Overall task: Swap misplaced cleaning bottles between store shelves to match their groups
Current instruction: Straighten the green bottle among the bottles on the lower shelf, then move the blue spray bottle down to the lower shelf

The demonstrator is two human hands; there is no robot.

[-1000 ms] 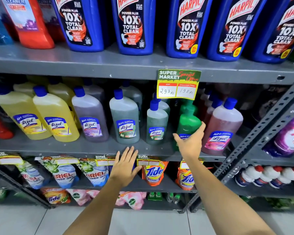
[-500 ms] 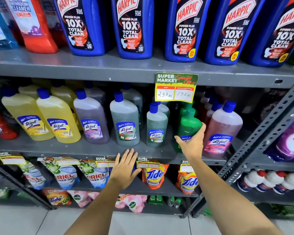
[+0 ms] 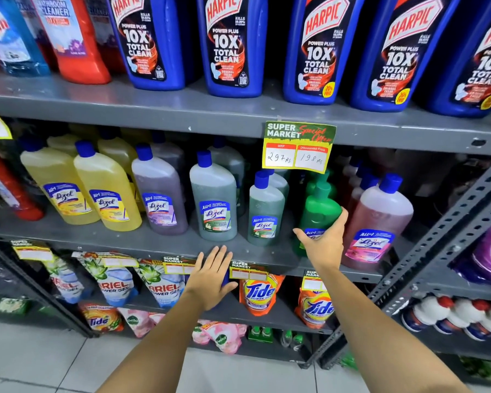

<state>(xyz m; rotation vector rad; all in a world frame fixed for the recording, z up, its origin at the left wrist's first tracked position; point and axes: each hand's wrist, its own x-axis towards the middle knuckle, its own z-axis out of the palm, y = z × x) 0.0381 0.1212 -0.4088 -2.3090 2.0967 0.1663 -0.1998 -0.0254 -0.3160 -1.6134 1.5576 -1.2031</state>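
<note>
A bright green Lizol bottle stands on the middle shelf between a small grey-green bottle and a pink one. My right hand wraps its lower part, thumb on the left, fingers on the right. My left hand hangs flat with fingers spread in front of the shelf's front edge, holding nothing. Further left stand a large grey-green bottle, a purple bottle and two yellow bottles.
Blue Harpic bottles line the top shelf. A price tag hangs above the green bottle. Ariel pouches and Tide pouches fill the lower shelf. A second rack with purple and white bottles stands to the right.
My right hand has closed around the green bottle's lower body. The camera has moved closer to the shelf. My left hand has hardly moved.
</note>
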